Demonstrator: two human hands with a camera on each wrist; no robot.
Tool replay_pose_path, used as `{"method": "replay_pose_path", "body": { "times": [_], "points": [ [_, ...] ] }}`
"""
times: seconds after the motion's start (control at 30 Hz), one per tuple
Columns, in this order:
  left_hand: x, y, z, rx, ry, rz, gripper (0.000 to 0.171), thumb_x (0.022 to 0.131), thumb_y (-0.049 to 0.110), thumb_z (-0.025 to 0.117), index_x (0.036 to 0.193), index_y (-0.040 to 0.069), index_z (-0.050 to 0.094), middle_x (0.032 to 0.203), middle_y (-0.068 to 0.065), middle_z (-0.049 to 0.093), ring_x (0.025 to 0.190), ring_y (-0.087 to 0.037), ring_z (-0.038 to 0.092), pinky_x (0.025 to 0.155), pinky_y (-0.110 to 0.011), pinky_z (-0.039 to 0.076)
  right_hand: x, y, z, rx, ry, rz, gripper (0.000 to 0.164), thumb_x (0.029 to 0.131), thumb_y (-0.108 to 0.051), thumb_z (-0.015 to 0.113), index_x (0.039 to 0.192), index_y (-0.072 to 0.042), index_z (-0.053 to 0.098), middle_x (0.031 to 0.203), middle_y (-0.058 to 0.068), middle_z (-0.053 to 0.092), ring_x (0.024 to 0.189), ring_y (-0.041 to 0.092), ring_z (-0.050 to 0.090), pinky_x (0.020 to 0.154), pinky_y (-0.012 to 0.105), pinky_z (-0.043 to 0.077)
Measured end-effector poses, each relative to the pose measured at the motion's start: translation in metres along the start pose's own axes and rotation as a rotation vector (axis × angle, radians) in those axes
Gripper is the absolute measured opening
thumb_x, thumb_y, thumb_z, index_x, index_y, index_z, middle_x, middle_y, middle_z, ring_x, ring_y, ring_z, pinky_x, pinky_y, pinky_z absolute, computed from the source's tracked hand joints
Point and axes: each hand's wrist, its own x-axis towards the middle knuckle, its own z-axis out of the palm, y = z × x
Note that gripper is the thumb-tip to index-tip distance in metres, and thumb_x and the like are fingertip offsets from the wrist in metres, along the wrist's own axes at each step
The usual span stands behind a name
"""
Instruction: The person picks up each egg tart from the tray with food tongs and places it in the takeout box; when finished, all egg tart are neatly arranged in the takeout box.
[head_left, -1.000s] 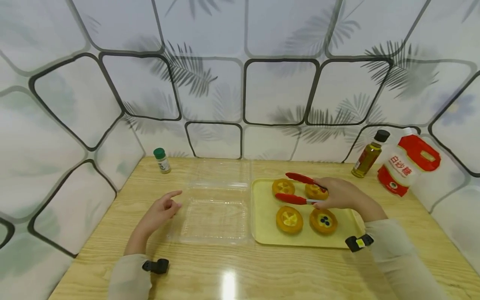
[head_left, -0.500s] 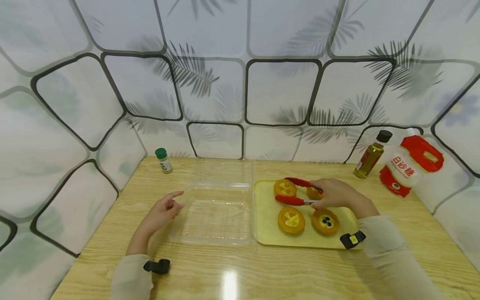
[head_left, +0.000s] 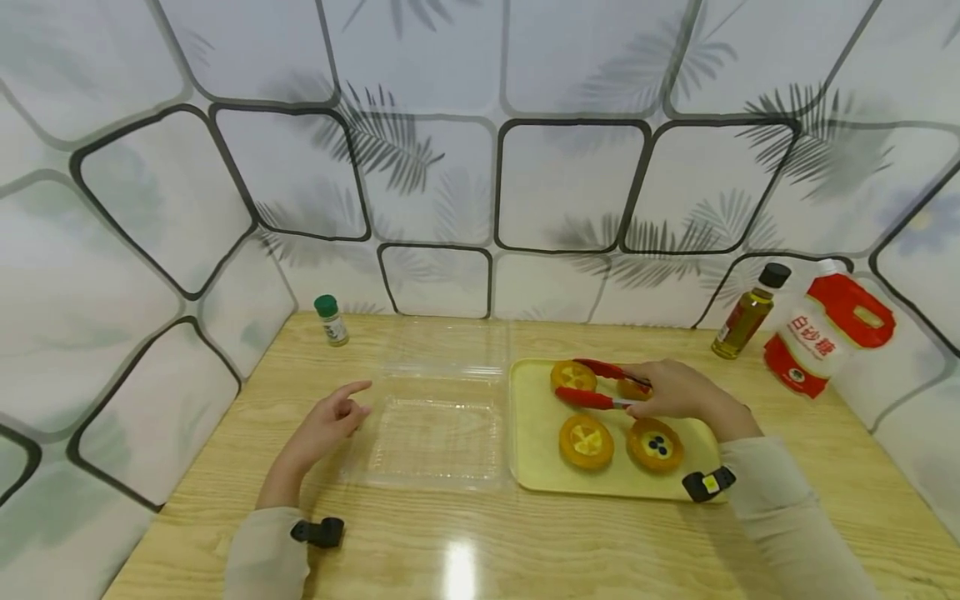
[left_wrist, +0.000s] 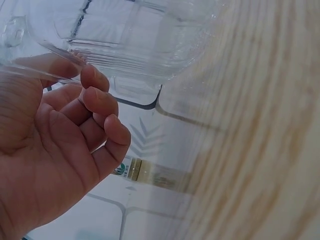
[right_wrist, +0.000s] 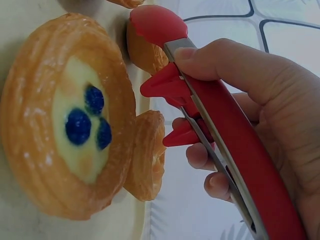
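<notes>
My right hand (head_left: pixel 671 390) grips red-and-metal tongs (right_wrist: pixel 235 130). One red tip lies behind and one in front of the back-left fruit tart (head_left: pixel 573 377) in the head view. Whether both tips touch it is unclear. Part of the back-right tart (head_left: pixel 632 388) is hidden by hand and tongs. In front sit a yellow-topped tart (head_left: pixel 587 442) and a blueberry-topped tart (head_left: pixel 655 445), all on a yellow tray (head_left: pixel 540 477). My left hand (head_left: pixel 327 425), fingers loosely bent, is at the left edge of an open clear plastic box (head_left: pixel 438 437); firm contact cannot be made out.
A green-capped shaker (head_left: pixel 331 320) stands at the back left. An oil bottle (head_left: pixel 750 312) and a red-and-white sugar bag (head_left: pixel 828 329) stand at the back right. Patterned walls rise behind and beside the wooden table (head_left: pixel 420 533).
The far arm of the tongs has come down and closer to the back-left tart, so the tips stand nearer together. My left hand stays by the box; the head view shifts slightly.
</notes>
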Motion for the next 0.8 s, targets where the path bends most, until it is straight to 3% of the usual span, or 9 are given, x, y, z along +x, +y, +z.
{"method": "replay_pose_path", "body": {
  "times": [0.17,0.37,0.5,0.6,0.8],
  "points": [
    [0.000,-0.007,-0.003,-0.052,-0.047,-0.009,0.049,0.099,0.011,0.050,0.142,-0.004,0.034,0.071,-0.002,0.045,0.061,-0.011,0.042,0.058,-0.027,0.036,-0.002,0.001,0.003,-0.007,0.022,-0.012,0.066,0.080,-0.034,0.074,0.130,0.004,0.053,0.117,0.020,0.061,0.089,0.024,0.059,0.079,0.047,0.047],
    [-0.002,-0.020,-0.010,-0.157,-0.154,0.037,0.054,0.100,0.013,0.047,0.146,-0.005,0.024,0.072,0.000,0.042,0.064,-0.017,0.041,0.065,-0.030,0.041,-0.004,0.000,0.002,0.006,0.045,-0.019,0.068,0.079,-0.034,0.074,0.130,0.005,0.053,0.114,0.018,0.063,0.072,0.016,0.047,0.068,0.037,0.041],
    [-0.002,-0.022,-0.011,-0.176,-0.175,0.030,0.056,0.100,0.015,0.048,0.147,-0.004,0.023,0.073,0.001,0.042,0.065,-0.016,0.042,0.067,-0.029,0.042,-0.007,-0.002,-0.003,0.023,0.087,-0.028,0.068,0.077,-0.033,0.076,0.130,0.005,0.054,0.115,0.019,0.063,0.078,0.019,0.054,0.074,0.042,0.046],
    [-0.001,-0.021,-0.011,-0.185,-0.173,0.024,0.057,0.100,0.014,0.049,0.147,-0.003,0.023,0.074,0.001,0.043,0.066,-0.013,0.043,0.066,-0.029,0.044,-0.010,-0.005,-0.009,0.025,0.118,-0.038,0.068,0.077,-0.031,0.076,0.130,0.004,0.053,0.118,0.020,0.061,0.092,0.026,0.060,0.081,0.048,0.047],
    [-0.002,-0.018,-0.010,-0.192,-0.166,0.015,0.058,0.099,0.014,0.051,0.146,-0.004,0.024,0.075,0.001,0.044,0.067,-0.013,0.044,0.068,-0.029,0.043,-0.012,-0.020,-0.021,0.003,0.145,-0.080,0.069,0.080,-0.034,0.075,0.132,0.004,0.052,0.123,0.021,0.058,0.109,0.038,0.056,0.089,0.053,0.043]
  ]
}}
